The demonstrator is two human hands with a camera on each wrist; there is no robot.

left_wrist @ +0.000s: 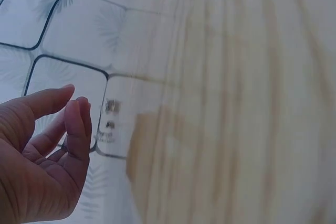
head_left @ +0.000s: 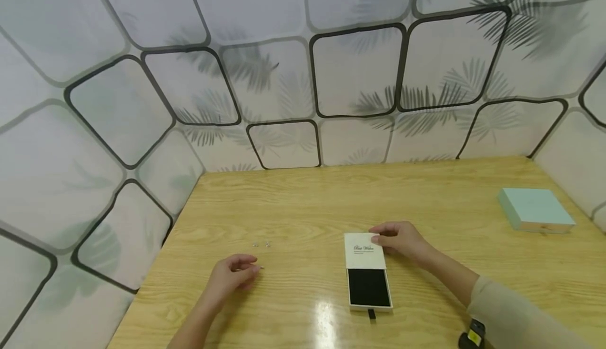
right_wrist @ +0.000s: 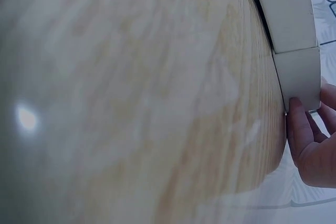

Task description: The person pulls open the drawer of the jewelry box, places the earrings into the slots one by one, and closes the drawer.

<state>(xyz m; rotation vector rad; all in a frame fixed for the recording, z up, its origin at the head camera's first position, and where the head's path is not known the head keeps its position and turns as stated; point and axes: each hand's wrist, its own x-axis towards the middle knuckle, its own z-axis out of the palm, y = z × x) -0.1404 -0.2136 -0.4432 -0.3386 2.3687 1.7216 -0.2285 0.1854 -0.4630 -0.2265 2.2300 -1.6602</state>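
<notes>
A white slide-out gift box (head_left: 364, 257) lies on the table, its black-lined tray (head_left: 368, 287) drawn partly out toward me and a black pull tab at the near end. My right hand (head_left: 400, 241) holds the far right corner of the printed sleeve, thumb over the top. In the right wrist view the fingers (right_wrist: 299, 129) lie at the box's end (right_wrist: 297, 77). My left hand (head_left: 234, 275) pinches a tiny shiny piece (head_left: 262, 267) at its fingertips; its kind is too small to tell. Just beyond lie two small silvery pieces (head_left: 268, 244), seen blurred in the left wrist view.
A pale turquoise box (head_left: 537, 207) stands at the table's far right. Patterned fabric (head_left: 279, 91) borders the wooden table (head_left: 293, 196) behind and at both sides. A black device with a yellow label (head_left: 475, 333) is by the right sleeve at the bottom edge.
</notes>
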